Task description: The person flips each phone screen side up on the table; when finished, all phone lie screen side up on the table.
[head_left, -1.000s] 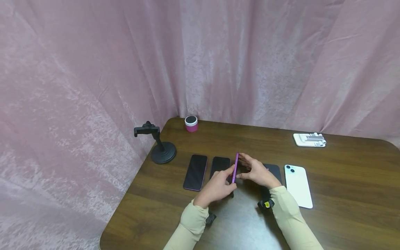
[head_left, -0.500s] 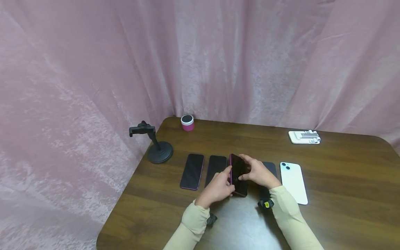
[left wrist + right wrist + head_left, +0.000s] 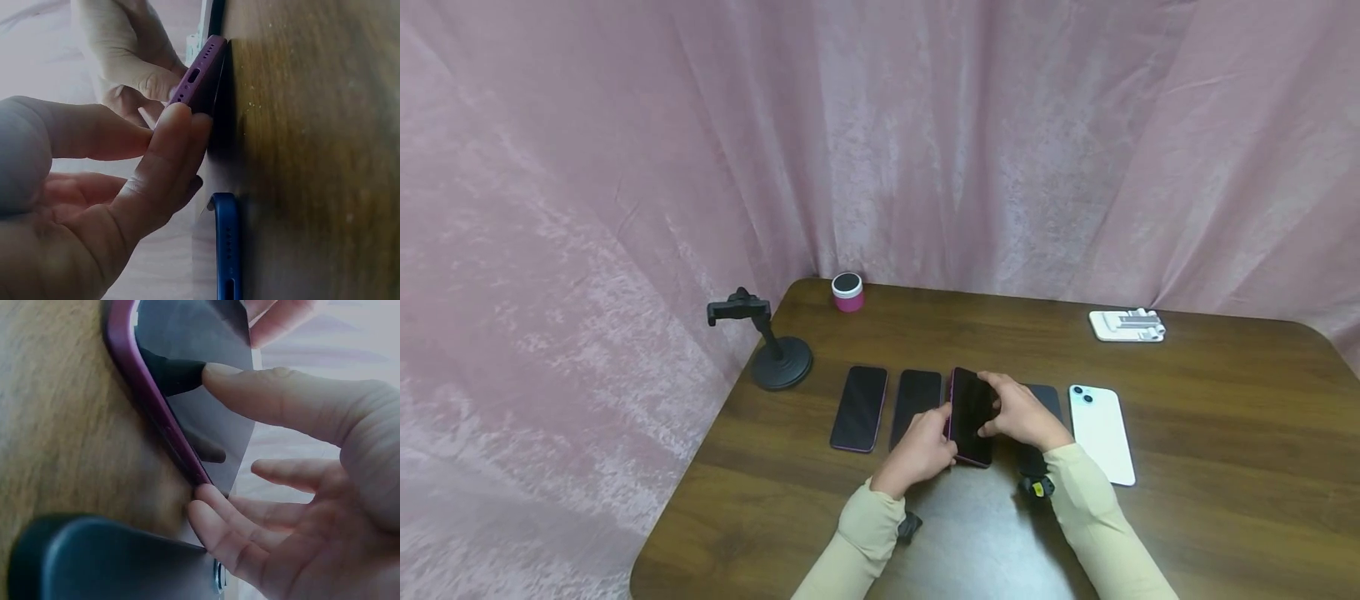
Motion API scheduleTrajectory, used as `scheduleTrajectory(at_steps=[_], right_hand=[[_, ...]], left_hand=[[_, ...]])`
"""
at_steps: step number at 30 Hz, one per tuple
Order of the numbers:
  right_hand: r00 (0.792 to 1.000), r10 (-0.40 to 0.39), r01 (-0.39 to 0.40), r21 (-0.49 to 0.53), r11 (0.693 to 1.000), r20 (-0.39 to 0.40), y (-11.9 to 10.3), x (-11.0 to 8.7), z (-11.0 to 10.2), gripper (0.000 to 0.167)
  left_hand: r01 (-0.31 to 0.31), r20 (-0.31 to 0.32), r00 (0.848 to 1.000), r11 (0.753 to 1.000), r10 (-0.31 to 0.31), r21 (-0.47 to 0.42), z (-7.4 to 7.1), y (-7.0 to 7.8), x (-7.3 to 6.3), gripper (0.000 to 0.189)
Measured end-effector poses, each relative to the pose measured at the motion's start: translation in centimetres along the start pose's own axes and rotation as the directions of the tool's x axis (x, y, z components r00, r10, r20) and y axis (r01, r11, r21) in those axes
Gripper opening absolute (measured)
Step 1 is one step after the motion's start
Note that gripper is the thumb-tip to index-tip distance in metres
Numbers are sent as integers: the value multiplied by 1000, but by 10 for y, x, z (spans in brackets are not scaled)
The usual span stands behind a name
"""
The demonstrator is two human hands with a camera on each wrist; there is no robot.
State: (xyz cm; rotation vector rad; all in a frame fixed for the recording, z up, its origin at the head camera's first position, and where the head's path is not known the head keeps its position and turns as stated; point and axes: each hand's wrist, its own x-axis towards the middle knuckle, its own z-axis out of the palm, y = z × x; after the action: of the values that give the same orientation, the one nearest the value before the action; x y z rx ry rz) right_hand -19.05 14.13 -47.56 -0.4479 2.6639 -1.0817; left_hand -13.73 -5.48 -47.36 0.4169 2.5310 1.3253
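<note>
A purple-edged smartphone [image 3: 968, 417] lies tilted, screen up, its left edge raised off the brown table. My left hand [image 3: 917, 454] pinches that raised edge between thumb and fingers. In the left wrist view, the phone's bottom edge [image 3: 199, 70] shows its port and speaker holes. My right hand [image 3: 1022, 417] is at the other side; in the right wrist view its thumb touches the dark screen [image 3: 194, 406] and its fingertips meet the lower edge near a corner. Just left is a blue-edged phone [image 3: 919, 398], dark screen up. A dark phone [image 3: 1047, 400] lies partly hidden under my right hand.
Another dark-screened phone [image 3: 859, 408] lies further left, and a white phone [image 3: 1101, 433] lies back up at right. A black phone stand [image 3: 781, 362], a pink-and-white jar [image 3: 847, 293] and a folded white stand [image 3: 1126, 326] are further back. Pink curtains [image 3: 1000, 150] hang behind the table.
The purple-edged phone has turned from standing on edge to lying nearly flat, screen up, tipping rightward. Both hands have stayed on it; the head view has shifted slightly.
</note>
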Motion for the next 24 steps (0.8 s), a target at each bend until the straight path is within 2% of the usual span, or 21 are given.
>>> scheduleTrajectory(at_steps=[5, 12, 18, 24], right_hand=[[1000, 1, -1, -29, 1000, 28, -2, 0, -2, 91], [999, -8, 10, -65, 998, 34, -4, 3, 0, 89], [999, 23, -19, -81, 997, 41, -5, 5, 1, 85], [998, 39, -34, -110, 993, 46, -8, 6, 0, 83]], left_hand=[[-4, -25, 1000, 989, 8, 145, 2, 2, 0, 62], [16, -25, 1000, 982, -12, 187, 4, 3, -1, 65], [-5, -21, 1000, 970, 10, 243, 4, 6, -3, 65], [-4, -14, 1000, 969, 7, 248, 6, 9, -4, 71]])
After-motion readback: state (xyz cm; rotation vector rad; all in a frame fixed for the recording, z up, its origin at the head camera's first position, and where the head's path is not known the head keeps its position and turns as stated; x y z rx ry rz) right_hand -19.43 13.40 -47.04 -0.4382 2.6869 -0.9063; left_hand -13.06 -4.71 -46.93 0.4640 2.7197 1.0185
